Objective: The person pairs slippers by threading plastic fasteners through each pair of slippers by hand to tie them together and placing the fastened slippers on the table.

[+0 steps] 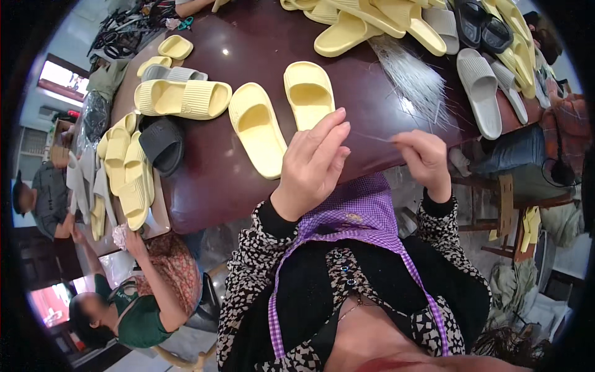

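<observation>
My right hand (424, 160) is closed, with thumb and forefinger pinching a thin clear plastic strand (372, 136). The strand runs left toward my other hand; whether it touches there is hard to see. My left hand (313, 162) is raised at the table's edge, its fingers stretched out. Just behind it lies a pale yellow slide slipper (308, 75), partly covered by my fingertips. A second yellow slipper (257, 137) lies to its left, close to my left wrist. Beyond my right hand, a loose bundle of clear strands (412, 77) is spread over the dark red tabletop (207, 192).
Yellow slippers (347, 31) are heaped at the far side. Grey slippers (480, 93) and black ones (477, 25) lie at right. More yellow slippers (183, 98) and a black slipper (162, 146) fill the left. A co-worker in green (145, 316) sits at lower left.
</observation>
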